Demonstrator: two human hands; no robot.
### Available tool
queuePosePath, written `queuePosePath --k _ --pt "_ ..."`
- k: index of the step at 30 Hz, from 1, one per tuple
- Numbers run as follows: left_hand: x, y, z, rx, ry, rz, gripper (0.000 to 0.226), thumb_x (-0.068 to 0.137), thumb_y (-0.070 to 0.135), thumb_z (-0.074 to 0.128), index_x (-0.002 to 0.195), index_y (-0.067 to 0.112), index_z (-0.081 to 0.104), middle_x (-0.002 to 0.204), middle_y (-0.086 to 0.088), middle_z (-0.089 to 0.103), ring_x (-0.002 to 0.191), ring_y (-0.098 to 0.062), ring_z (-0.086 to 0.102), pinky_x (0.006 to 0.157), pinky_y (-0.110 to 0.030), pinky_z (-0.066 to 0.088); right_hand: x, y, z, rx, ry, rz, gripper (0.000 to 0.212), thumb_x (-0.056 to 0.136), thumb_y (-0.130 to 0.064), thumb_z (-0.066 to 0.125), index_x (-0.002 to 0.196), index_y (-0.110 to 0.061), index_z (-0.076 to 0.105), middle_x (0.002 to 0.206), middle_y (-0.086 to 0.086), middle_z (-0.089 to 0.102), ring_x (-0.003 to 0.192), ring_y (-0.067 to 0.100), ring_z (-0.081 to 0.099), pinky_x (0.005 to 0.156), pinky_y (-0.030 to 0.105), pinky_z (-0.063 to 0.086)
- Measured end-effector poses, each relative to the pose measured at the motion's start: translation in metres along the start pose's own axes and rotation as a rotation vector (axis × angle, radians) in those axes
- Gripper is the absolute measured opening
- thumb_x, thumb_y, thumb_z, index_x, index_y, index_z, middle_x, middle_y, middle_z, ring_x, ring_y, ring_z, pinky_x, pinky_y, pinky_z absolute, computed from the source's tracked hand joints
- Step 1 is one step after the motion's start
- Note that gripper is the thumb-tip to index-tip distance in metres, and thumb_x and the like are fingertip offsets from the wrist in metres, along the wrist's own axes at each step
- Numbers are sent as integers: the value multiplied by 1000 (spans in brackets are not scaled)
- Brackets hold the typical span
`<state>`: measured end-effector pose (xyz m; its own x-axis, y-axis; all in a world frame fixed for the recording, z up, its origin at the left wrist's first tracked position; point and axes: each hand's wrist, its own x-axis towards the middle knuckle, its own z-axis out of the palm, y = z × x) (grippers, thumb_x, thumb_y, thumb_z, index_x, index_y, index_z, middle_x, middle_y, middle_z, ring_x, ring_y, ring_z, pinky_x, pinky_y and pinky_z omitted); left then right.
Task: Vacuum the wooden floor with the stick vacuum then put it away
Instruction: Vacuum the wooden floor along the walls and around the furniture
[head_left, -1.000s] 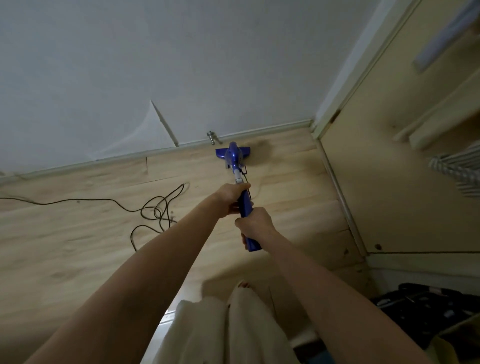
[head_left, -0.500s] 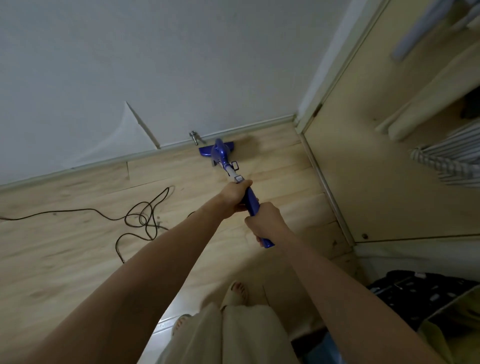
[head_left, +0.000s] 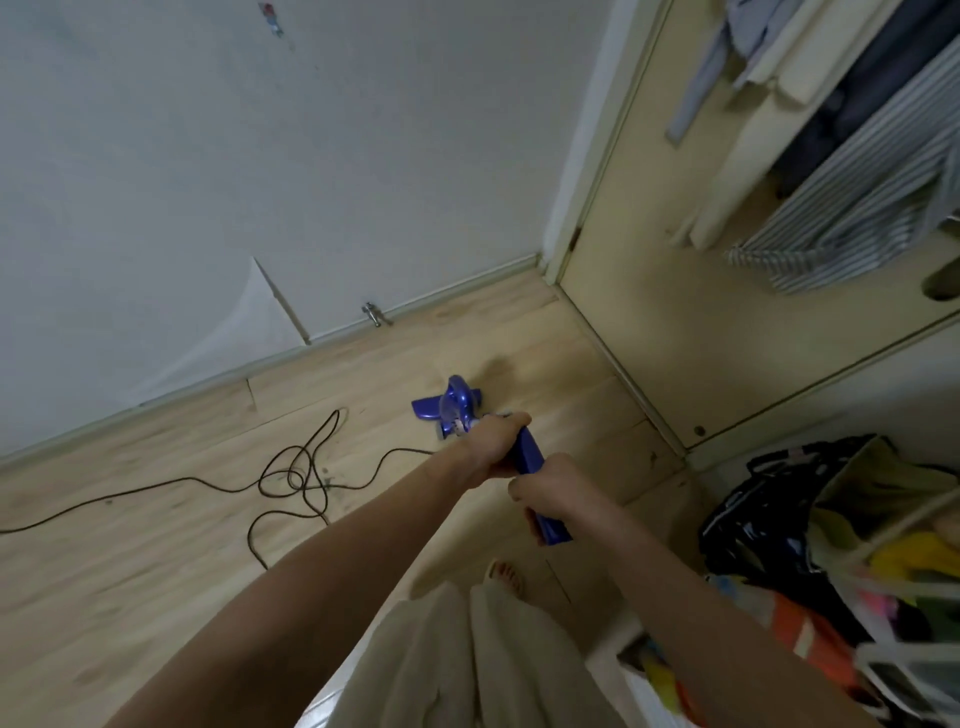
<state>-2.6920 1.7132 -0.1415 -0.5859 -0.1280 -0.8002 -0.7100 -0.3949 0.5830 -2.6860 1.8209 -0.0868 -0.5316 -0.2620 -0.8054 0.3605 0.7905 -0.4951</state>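
Stick vacuum (head_left: 527, 452): blue, both hands on its handle; the body slopes from the hands down to the floor ahead of the person.
Vacuum head (head_left: 451, 405): flat on the wooden floor (head_left: 156, 545), well apart from the skirting board (head_left: 415, 306) and the wall behind it.
Left hand (head_left: 493, 448): forward position on the handle, fingers wrapped round the blue shaft just behind the motor housing; grip closed on the vacuum.
Right hand (head_left: 553, 491): rear position, fingers curled round the upper handle; the blue end of the handle projects below the hand.
Hand spacing: near each other on the same shaft, a short length of blue showing between them.
Power cord (head_left: 296, 478): black, lying in loose tangled loops on the floor to the left of the vacuum head, one length trailing off to the left edge of view.
Door stop (head_left: 372, 314): small metal fitting at the skirting board, beyond the vacuum head.
Wardrobe (head_left: 675, 338): pale panel to the right, open, striped shirt (head_left: 852, 218) and other clothes hanging inside.
Bags and laundry (head_left: 831, 545): piled at lower right, beside the wardrobe base.
Person: pale trousers (head_left: 467, 665) at the bottom of view; one bare foot (head_left: 505, 574) on the floor beneath the handle.
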Motion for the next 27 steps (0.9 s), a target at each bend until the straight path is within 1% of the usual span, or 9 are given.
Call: queuePosePath --k 2,5,8,10,12,16,18,22,27 --pt "-15 -16 -11 45 -14 -9 22 98 26 51 82 13 45 86 -9 55 95 -26 55 93 -40 49 -20 5 21 55 22 18 17 87 -7 56 104 -6 54 73 6 58 55 14 57 45 23 45" --pt "-30 -35 -33 88 -69 -38 24 95 32 55 91 8 50 89 -12 55 84 -23 54 77 -35 49 -36 8 54 161 64 39 21 84 -9 59 105 -4 58 72 6 58 55 15 57 47 23 45" --pt "-38 -47 -50 143 -87 -62 36 91 35 58 107 4 50 95 -15 54 76 -22 53 65 -32 48 -42 12 82 255 73 55 29 80 -12 64 108 -4 59 83 10 63 68 22 62 66 33 55" --pt "-40 -54 -57 149 -90 -70 53 85 38 62 120 0 52 96 -16 56 82 -25 55 70 -34 50 -45 16 95 277 72 61 33 79 -13 64 110 -3 59 89 12 65 74 25 62 74 37 55" --pt "-40 -57 -60 162 -79 -70 60 84 41 64 124 -2 52 99 -16 59 88 -26 56 77 -37 51 -46 18 100 284 80 57 34 80 -12 64 112 -3 58 90 12 65 73 24 61 70 35 53" --pt "-36 -51 -58 133 -77 -68 50 87 37 63 120 0 53 103 -15 61 90 -24 60 81 -36 53 -47 16 90 261 87 43 27 83 -10 63 109 -5 57 86 9 63 62 17 59 51 26 47" --pt "-33 -46 -55 117 -70 -75 49 89 35 63 123 2 52 105 -14 63 86 -23 63 71 -33 56 -44 14 80 248 75 36 17 85 -8 63 101 -6 58 76 7 60 55 15 57 47 24 47" --pt "-17 -34 -47 69 -69 -75 49 89 33 64 127 4 51 104 -12 63 72 -17 62 53 -28 51 -29 10 59 201 53 25 17 87 -7 62 102 -5 56 72 7 59 54 15 57 49 27 49" --pt "17 -5 -32 23 -76 -50 52 87 31 67 127 3 50 109 -13 61 87 -21 62 69 -32 54 1 0 18 181 6 2 20 90 -6 58 109 -4 52 73 8 56 54 14 55 40 20 44"
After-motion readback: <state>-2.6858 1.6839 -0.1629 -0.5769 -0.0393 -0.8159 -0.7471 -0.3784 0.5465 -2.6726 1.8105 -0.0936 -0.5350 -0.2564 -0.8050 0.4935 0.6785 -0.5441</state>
